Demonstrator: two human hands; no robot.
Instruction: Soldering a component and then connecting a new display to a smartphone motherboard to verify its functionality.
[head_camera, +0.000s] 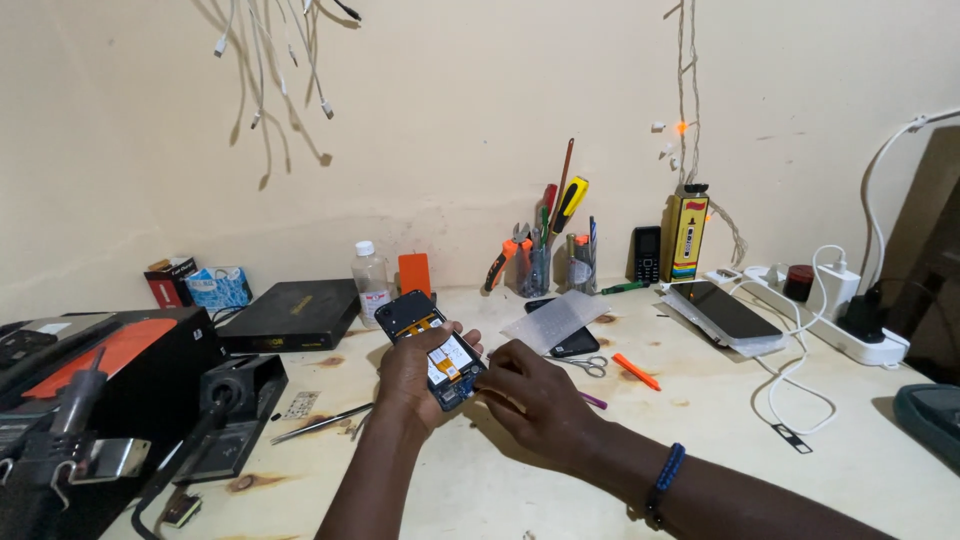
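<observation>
An opened phone (432, 348), its back cover off so that the orange and white inner parts show, is held tilted above the pale wooden table (700, 420), a little in front of the clear plastic bottle (371, 282) that stands near the wall. The left hand (418, 382) grasps the phone from below, its fingers (462, 338) wrapped round the phone's right edge. The right hand (535, 392), with a blue beaded band at its wrist, meets the phone at its lower right corner; its fingers are bunched there, perhaps pinching a small tool, though the view is too poor to tell what, if anything, they grip. Just left of the phone lie metal tweezers (320, 423) on the table, and beyond them a black soldering stand (240, 390). Right of the phone lie small scissors (588, 365), an orange pry tool (636, 371) and a dark phone under a clear plastic sheet (556, 322). Behind the phone, against the wall, a cup of screwdrivers and pliers (535, 262) stands beside a small black keypad phone (646, 254) and a yellow box (686, 232). Further right of the phone a screen panel (724, 312) rests on the table near a white power strip (850, 330) with chargers plugged in.
</observation>
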